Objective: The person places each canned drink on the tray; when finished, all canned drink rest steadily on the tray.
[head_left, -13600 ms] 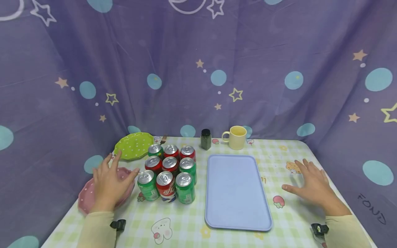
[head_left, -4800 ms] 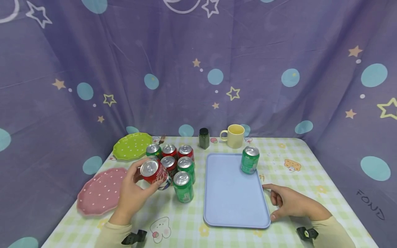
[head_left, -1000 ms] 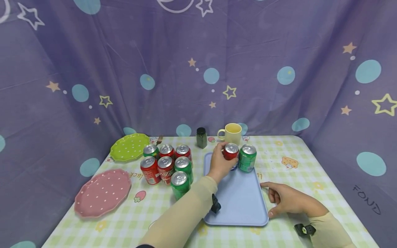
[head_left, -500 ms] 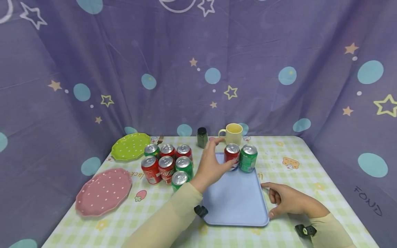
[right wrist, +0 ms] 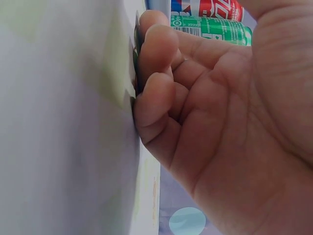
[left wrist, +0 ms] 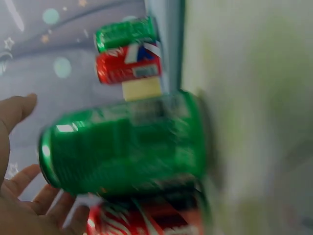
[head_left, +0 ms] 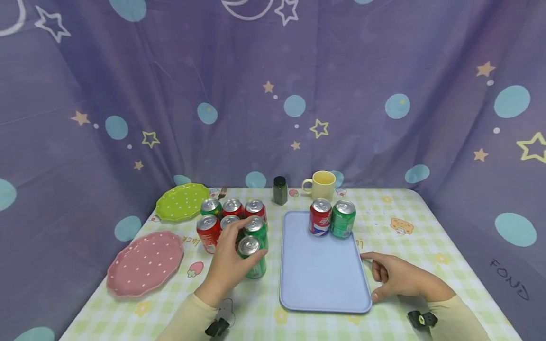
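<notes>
My left hand [head_left: 228, 265] reaches around the front green soda can [head_left: 257, 269], thumb and fingers spread. In the left wrist view, its fingers [left wrist: 46, 199] are near the can's top end, and contact cannot be told. Behind that can stand another green can [head_left: 256, 226] and several red and green cans, one red can [head_left: 208, 232] at the left. A red can [head_left: 320, 219] and a green can [head_left: 343, 220] stand upright on the blue tray [head_left: 324, 274]. My right hand [head_left: 401, 277] touches the tray's right edge with index finger and thumb; its other fingers are loosely curled.
A pink dotted plate [head_left: 145, 265] lies at the left, a green dotted plate [head_left: 183, 202] behind it beside a fork [head_left: 223, 192]. A dark-capped jar [head_left: 280, 192] and a yellow mug [head_left: 323, 185] stand at the back. A purple curtain [head_left: 362, 71] surrounds the table.
My left hand released the red can on the tray and moved left to the front green can. Earlier, a green can also went onto the tray. The right hand stays at the tray's edge.
</notes>
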A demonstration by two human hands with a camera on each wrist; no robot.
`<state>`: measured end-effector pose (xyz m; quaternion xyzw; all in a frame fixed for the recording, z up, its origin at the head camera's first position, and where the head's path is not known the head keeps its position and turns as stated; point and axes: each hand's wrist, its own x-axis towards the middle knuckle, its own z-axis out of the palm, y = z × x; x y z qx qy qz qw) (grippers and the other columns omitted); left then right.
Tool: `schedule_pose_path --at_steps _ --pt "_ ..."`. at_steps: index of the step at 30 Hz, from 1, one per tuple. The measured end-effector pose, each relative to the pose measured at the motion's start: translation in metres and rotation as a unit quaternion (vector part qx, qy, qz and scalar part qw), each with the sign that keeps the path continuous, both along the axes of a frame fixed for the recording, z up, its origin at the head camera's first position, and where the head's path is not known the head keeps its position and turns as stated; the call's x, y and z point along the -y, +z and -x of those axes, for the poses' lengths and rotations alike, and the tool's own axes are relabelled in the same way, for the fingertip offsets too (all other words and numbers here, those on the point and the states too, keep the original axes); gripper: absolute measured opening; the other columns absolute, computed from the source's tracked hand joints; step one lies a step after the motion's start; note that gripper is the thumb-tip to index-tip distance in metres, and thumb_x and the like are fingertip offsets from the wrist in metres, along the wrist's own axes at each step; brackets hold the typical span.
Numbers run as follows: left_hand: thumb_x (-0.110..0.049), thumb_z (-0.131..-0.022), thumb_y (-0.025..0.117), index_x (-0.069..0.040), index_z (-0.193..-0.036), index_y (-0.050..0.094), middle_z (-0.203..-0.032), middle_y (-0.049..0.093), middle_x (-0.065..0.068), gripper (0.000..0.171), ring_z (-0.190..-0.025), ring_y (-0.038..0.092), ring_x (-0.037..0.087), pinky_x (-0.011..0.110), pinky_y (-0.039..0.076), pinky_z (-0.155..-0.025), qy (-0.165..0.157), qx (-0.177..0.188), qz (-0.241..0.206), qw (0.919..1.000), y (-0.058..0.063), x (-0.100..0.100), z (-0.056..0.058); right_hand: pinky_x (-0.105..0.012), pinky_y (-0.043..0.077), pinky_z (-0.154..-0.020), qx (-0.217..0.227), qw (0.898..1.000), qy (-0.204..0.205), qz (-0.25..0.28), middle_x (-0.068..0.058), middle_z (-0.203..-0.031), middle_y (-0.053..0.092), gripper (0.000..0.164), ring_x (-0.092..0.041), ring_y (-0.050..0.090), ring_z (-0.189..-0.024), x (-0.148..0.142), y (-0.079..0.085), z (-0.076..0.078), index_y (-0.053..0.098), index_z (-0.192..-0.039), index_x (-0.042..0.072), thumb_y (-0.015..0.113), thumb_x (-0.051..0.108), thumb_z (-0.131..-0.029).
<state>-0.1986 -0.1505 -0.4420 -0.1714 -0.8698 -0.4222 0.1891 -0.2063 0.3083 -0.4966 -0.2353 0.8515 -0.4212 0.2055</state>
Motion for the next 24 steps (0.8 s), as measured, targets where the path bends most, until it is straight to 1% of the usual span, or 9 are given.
schedule_pose_path --at_steps 2,4,6,8,12,15,17,22,24 --pt "-0.037 -0.081 0.093 -0.016 -0.150 0.052 -0.142 0.053 0.004 0.083 -0.121 0.058 0.024 0.051 0.054 -0.095 -0.004 0.013 -0.020 0.9997 -0.008 0.008 -0.001 -0.026 0.043 -0.058 0.001 1.000 0.000 0.002 -0.010 -0.089 0.059 0.102 -0.011 0.050 -0.067 -0.001 0.000 0.000 0.039 -0.154 -0.008 0.096 0.020 -0.074" --pt "-0.041 -0.080 0.093 -0.017 -0.148 0.053 -0.140 0.053 0.003 0.082 -0.117 0.060 0.021 0.048 0.056 -0.092 -0.011 0.024 -0.032 0.9992 -0.014 0.014 -0.001 -0.026 0.043 -0.058 -0.002 1.000 -0.002 0.002 -0.009 -0.090 0.059 0.102 -0.010 0.050 -0.068 -0.001 0.000 0.000 0.039 -0.154 -0.008 0.097 0.020 -0.074" --pt "-0.044 -0.079 0.093 -0.018 -0.145 0.054 -0.139 0.053 0.000 0.081 -0.116 0.061 0.019 0.044 0.056 -0.092 -0.018 0.039 -0.041 0.9982 -0.019 0.019 0.000 -0.026 0.044 -0.058 -0.003 1.000 -0.002 0.003 -0.010 -0.090 0.059 0.102 -0.010 0.050 -0.068 -0.001 -0.001 -0.001 0.039 -0.154 -0.008 0.096 0.020 -0.074" --pt "-0.045 -0.078 0.093 -0.021 -0.144 0.055 -0.139 0.053 -0.003 0.081 -0.118 0.061 0.019 0.042 0.056 -0.095 -0.023 0.052 -0.045 0.9974 -0.023 0.023 0.000 -0.026 0.044 -0.058 -0.004 1.000 -0.001 0.004 -0.010 -0.090 0.059 0.102 -0.010 0.050 -0.068 -0.001 -0.001 -0.001 0.039 -0.154 -0.008 0.096 0.020 -0.074" --pt "-0.045 -0.075 0.095 -0.025 -0.143 0.055 -0.139 0.054 -0.005 0.082 -0.121 0.060 0.019 0.044 0.055 -0.098 -0.034 0.074 -0.047 0.9955 -0.026 0.028 0.000 -0.026 0.044 -0.058 -0.001 1.000 -0.001 0.005 -0.010 -0.090 0.059 0.102 -0.011 0.050 -0.068 0.001 -0.002 -0.001 0.039 -0.154 -0.007 0.096 0.019 -0.075" --pt "-0.045 -0.074 0.096 -0.027 -0.144 0.055 -0.137 0.054 -0.006 0.084 -0.121 0.058 0.017 0.046 0.054 -0.099 -0.041 0.082 -0.036 0.9951 -0.028 0.030 0.001 -0.026 0.044 -0.058 -0.002 1.000 -0.002 0.004 -0.010 -0.090 0.059 0.102 -0.011 0.050 -0.068 0.002 -0.001 -0.001 0.039 -0.154 -0.007 0.096 0.020 -0.074" --pt "-0.044 -0.073 0.097 -0.030 -0.144 0.055 -0.136 0.054 -0.007 0.084 -0.120 0.057 0.014 0.045 0.054 -0.098 -0.041 0.089 -0.028 0.9948 -0.029 0.031 0.002 -0.026 0.044 -0.058 -0.005 1.000 -0.001 0.003 -0.010 -0.090 0.059 0.101 -0.011 0.050 -0.068 0.002 0.000 -0.002 0.039 -0.154 -0.008 0.096 0.021 -0.075" --pt "-0.033 -0.072 0.099 -0.031 -0.144 0.053 -0.133 0.055 -0.007 0.085 -0.118 0.058 0.015 0.041 0.055 -0.095 -0.051 0.106 -0.028 0.9927 -0.034 0.032 0.004 -0.025 0.045 -0.058 -0.012 1.000 0.003 0.001 -0.010 -0.090 0.059 0.101 -0.010 0.050 -0.068 0.001 0.001 -0.001 0.039 -0.153 -0.008 0.096 0.022 -0.075" --pt "-0.030 -0.073 0.099 -0.031 -0.144 0.053 -0.133 0.056 -0.007 0.084 -0.117 0.059 0.015 0.042 0.056 -0.095 -0.055 0.110 -0.031 0.9920 -0.036 0.032 0.005 -0.025 0.045 -0.058 -0.012 1.000 0.003 0.000 -0.010 -0.090 0.059 0.101 -0.010 0.050 -0.068 0.000 0.000 -0.001 0.039 -0.153 -0.008 0.096 0.022 -0.075"
